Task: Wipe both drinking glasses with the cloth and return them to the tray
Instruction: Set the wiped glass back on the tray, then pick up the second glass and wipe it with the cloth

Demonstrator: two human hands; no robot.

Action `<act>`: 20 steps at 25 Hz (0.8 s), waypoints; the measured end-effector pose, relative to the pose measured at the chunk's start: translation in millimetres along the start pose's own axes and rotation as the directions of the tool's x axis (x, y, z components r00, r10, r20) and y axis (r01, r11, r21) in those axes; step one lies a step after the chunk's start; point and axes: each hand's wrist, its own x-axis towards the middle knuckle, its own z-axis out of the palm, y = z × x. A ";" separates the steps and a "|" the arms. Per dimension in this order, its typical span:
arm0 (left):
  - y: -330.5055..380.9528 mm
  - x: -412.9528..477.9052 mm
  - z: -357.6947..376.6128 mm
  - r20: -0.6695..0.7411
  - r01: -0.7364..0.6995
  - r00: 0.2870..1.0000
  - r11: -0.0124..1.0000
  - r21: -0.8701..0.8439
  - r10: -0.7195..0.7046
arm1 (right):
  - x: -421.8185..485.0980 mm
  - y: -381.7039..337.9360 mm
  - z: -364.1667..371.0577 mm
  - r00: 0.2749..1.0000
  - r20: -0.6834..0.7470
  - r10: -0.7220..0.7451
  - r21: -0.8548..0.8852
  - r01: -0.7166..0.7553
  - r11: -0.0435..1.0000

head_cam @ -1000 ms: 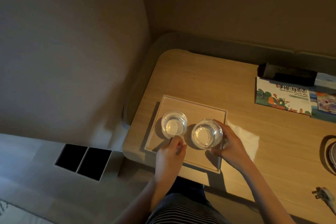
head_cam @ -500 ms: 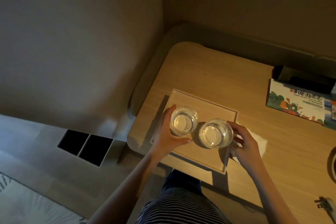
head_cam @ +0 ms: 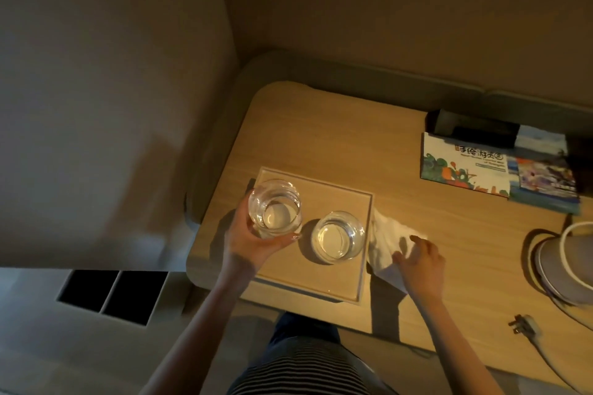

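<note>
The left hand (head_cam: 247,240) wraps one glass (head_cam: 275,208) at the tray's (head_cam: 337,199) nine o'clock. The second glass (head_cam: 338,239) stands inside. Right hand (head_cam: 420,261), fingers spread, reaches the partly hidden cloth (head_cam: 385,240).

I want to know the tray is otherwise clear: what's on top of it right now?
One glass stands on the tray. The left hand holds the other glass over it; whether it touches is unclear.
</note>
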 end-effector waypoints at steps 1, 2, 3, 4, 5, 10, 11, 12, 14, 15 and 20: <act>8.3 -0.2 1.5 0.013 -0.004 1.000 0.999 -0.034 0.004 | 3.5 3.8 0.8 0.996 0.056 0.064 -0.004 -0.064 0.998; 17.2 -1.1 3.6 0.026 -0.009 1.000 0.998 -0.061 0.010 | 6.1 2.8 -0.7 0.984 0.124 0.127 0.032 -0.132 0.991; 25.8 -2.0 6.6 0.033 -0.019 0.999 0.996 -0.082 0.022 | 8.4 0.5 -2.1 0.967 0.192 0.165 0.081 -0.183 0.980; 35.2 -3.0 10.7 0.042 -0.048 0.998 0.993 -0.103 0.052 | 10.4 -1.9 -1.9 0.962 0.207 0.177 0.149 -0.210 0.966; 43.9 -4.5 15.6 0.055 -0.078 0.995 0.990 -0.119 0.086 | 12.6 -3.5 -1.0 0.960 0.200 0.198 0.221 -0.241 0.945; 70.2 -11.1 45.8 0.165 -0.075 0.981 0.982 -0.173 0.104 | 27.0 -8.4 4.3 0.765 0.329 0.554 0.602 -0.622 0.500; 73.6 -12.8 52.0 0.191 -0.054 0.977 0.981 -0.188 0.090 | 29.1 -5.1 5.6 0.740 0.405 0.537 0.623 -0.653 0.430; 76.2 -13.7 57.3 0.215 -0.041 0.973 0.980 -0.195 0.084 | 28.0 -3.9 3.0 0.739 0.452 0.499 0.642 -0.658 0.393; 80.8 -14.0 67.0 0.267 -0.007 0.961 0.978 -0.207 0.063 | 24.7 -4.3 -8.5 0.801 0.439 0.407 0.678 -0.593 0.435; 83.1 -12.8 71.9 0.304 0.024 0.952 0.976 -0.218 0.045 | 22.1 -6.3 -18.4 0.859 0.395 0.326 0.721 -0.509 0.470; 98.0 -8.3 104.5 0.427 0.134 0.904 0.951 -0.279 -0.002 | -4.3 -45.0 -112.6 0.997 0.079 0.001 0.863 -0.068 0.501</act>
